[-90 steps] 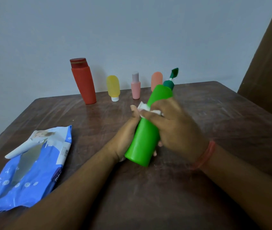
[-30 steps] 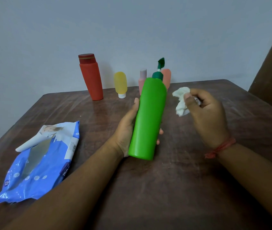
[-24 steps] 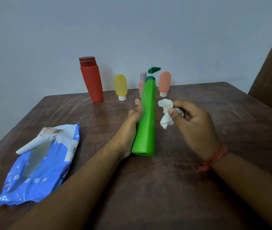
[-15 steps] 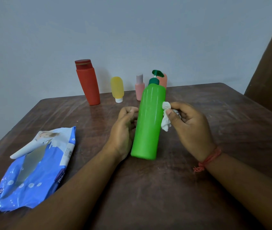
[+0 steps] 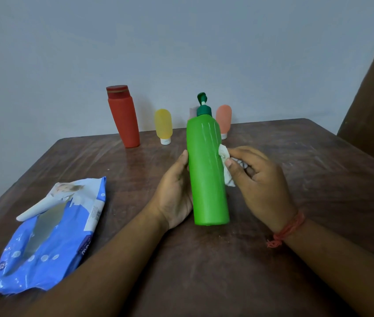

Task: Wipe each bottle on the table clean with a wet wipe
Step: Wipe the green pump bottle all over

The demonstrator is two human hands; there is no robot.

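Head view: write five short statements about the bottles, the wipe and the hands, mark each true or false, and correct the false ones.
1. The left hand holds the green pump bottle upright. True.
2. The right hand is empty. False: it pinches a crumpled white wet wipe against the bottle's right side.
3. The red bottle lies on its side. False: it stands upright near the table's far edge.
4. The blue wipe pack lies on the table to the left of the hands, its flap peeled open. True.
5. The yellow bottle is in the left hand's grip. False: it stands untouched at the back, beside the red bottle.
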